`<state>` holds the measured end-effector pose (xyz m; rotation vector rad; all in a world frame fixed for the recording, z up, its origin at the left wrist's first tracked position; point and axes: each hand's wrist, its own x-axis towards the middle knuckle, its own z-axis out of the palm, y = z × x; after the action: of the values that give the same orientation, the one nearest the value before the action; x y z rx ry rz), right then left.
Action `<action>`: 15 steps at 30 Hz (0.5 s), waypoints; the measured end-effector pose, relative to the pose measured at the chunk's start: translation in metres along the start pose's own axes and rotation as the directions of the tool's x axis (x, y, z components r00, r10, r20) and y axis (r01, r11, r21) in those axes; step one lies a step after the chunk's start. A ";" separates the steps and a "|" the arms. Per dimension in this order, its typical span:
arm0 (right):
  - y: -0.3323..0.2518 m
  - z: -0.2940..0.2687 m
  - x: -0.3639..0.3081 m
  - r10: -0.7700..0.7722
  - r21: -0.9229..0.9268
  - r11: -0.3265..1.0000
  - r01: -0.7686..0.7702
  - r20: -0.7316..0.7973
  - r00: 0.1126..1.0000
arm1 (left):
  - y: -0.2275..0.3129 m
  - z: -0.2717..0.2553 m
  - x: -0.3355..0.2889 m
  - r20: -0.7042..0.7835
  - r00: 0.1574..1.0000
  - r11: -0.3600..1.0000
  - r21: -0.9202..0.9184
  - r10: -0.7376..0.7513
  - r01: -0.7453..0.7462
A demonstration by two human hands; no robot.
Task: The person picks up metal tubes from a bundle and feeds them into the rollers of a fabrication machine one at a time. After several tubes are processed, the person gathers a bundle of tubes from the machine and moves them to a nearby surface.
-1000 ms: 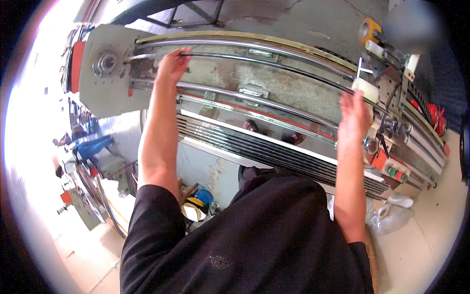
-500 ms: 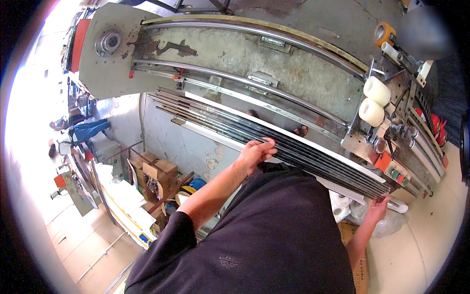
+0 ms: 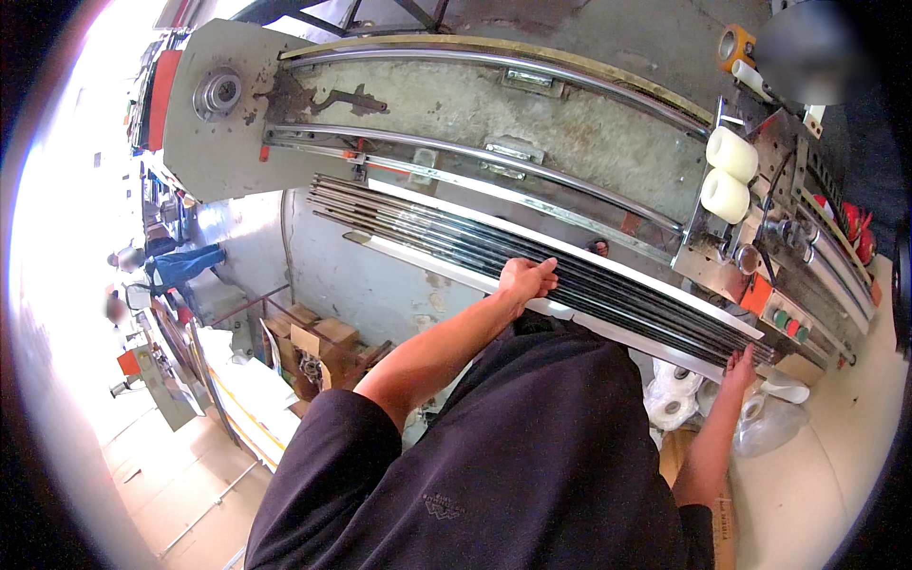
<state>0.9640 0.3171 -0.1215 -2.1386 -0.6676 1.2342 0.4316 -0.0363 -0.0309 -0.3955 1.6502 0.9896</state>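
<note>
Several long, thin dark rods (image 3: 456, 245) lie side by side on a long white tray (image 3: 665, 293) in front of my body, slanting from upper left to lower right. My left hand (image 3: 528, 281) is over the near edge of the row at its middle, fingers spread apart and tips touching or just above the rods. Down at the right-hand end, my right hand (image 3: 739, 369) has its fingers closed around the rod ends; how many it holds is hidden. The left ends of the rods look lighter and shinier.
Beyond the tray runs a machine bed with steel rails (image 3: 418, 136). White rollers (image 3: 726, 196) and a control box with buttons (image 3: 781, 321) stand at right. Wrapped rolls (image 3: 673, 404) sit below my right arm; cardboard boxes (image 3: 332, 332) lie lower left. People are far left.
The rods lie more evenly spread across the tray. My left hand has shifted right with its fingers more apart, and my right hand has moved up slightly in the picture. The view has shifted a little.
</note>
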 end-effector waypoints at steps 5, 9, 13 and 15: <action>-0.007 -0.009 -0.021 -0.109 -0.371 0.922 0.114 0.034 0.993 | 0.007 -0.020 0.002 0.101 0.994 0.991 0.126 -0.048 0.035; -0.007 0.049 -0.153 -0.351 -0.247 0.871 0.425 0.291 0.890 | 0.008 -0.086 -0.003 0.063 0.996 0.995 0.080 0.062 -0.067; 0.015 0.124 -0.288 -0.238 -0.203 0.863 0.463 0.644 0.727 | 0.008 -0.249 0.042 -0.407 0.789 0.860 -0.015 0.461 -0.511; 0.018 0.177 -0.370 -0.156 -0.271 0.814 0.513 0.750 0.643 | 0.003 -0.371 0.082 -0.664 0.392 0.752 0.425 0.637 -0.503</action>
<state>0.6442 0.0986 0.0143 -1.6589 -1.7894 1.7952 0.1664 -0.3018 -0.0928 -0.1140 2.8075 1.2714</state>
